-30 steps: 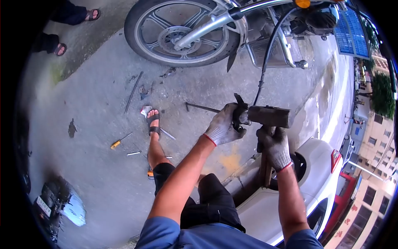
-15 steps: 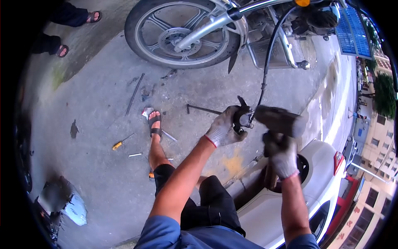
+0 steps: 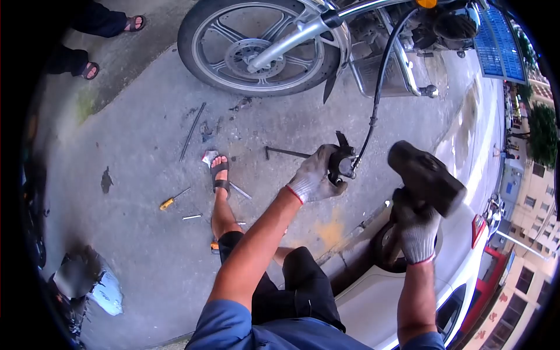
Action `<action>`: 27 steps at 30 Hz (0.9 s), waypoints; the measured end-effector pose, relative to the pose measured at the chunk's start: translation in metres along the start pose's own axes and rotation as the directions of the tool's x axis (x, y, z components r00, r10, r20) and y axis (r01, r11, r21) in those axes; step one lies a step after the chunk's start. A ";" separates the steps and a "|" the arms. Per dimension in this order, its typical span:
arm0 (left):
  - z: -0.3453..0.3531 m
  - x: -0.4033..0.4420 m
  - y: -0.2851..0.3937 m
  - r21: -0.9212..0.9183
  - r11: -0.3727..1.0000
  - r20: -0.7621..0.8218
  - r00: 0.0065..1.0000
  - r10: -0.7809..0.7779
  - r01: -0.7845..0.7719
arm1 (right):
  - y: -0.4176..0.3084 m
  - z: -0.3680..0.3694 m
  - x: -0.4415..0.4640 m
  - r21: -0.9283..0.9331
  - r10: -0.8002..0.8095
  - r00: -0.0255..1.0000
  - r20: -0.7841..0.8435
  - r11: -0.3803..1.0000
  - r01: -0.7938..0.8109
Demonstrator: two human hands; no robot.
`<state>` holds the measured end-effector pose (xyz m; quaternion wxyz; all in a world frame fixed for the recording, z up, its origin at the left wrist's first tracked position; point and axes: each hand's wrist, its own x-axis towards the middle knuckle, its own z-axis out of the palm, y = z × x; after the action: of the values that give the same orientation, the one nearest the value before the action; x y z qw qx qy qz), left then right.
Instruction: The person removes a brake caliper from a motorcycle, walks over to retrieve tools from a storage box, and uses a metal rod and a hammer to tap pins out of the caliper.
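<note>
My left hand (image 3: 315, 177), in a grey-white work glove with a red cuff edge, is wrapped round a brake caliper (image 3: 345, 164). The caliper is dark with a bare metal face, and a black brake hose (image 3: 378, 93) runs from it up to the motorcycle. In my gloved right hand (image 3: 415, 224) is a hammer (image 3: 427, 177) with a heavy dark block head. The hammer head is raised to the right of the caliper, apart from it. My right fingers close round the handle, most of which is hidden.
A motorcycle front wheel (image 3: 256, 92) stands ahead. On the concrete lie a yellow-handled screwdriver (image 3: 167, 203), a long rod (image 3: 192, 132), a T-shaped bar (image 3: 286, 153) and other tools. A white car (image 3: 373, 300) is at lower right. Another person's sandalled feet (image 3: 135, 23) show at upper left.
The hammer has swung away from the caliper, to the right, along with my right hand. My left hand and the caliper stay nearly in place.
</note>
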<state>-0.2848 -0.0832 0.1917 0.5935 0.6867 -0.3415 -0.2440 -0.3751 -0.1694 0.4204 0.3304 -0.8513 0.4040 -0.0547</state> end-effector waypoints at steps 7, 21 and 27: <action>0.001 -0.002 0.001 -0.114 0.991 0.019 0.998 -0.064 0.066 | 0.056 0.049 0.016 -0.085 -0.028 0.983 0.183 0.995 0.044; -0.012 0.007 0.016 -0.003 0.987 0.062 0.985 -0.158 0.159 | 0.068 0.045 -0.006 0.312 0.340 0.876 0.343 0.838 -0.447; -0.019 0.003 -0.024 0.021 0.999 0.046 0.998 -0.038 0.038 | 0.160 0.045 -0.068 0.626 0.504 0.772 0.388 0.470 -0.622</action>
<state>-0.2644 -0.0718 0.1722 0.5738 0.6931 -0.3445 -0.2678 -0.5084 -0.1696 0.3007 0.6668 -0.4674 0.5794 -0.0343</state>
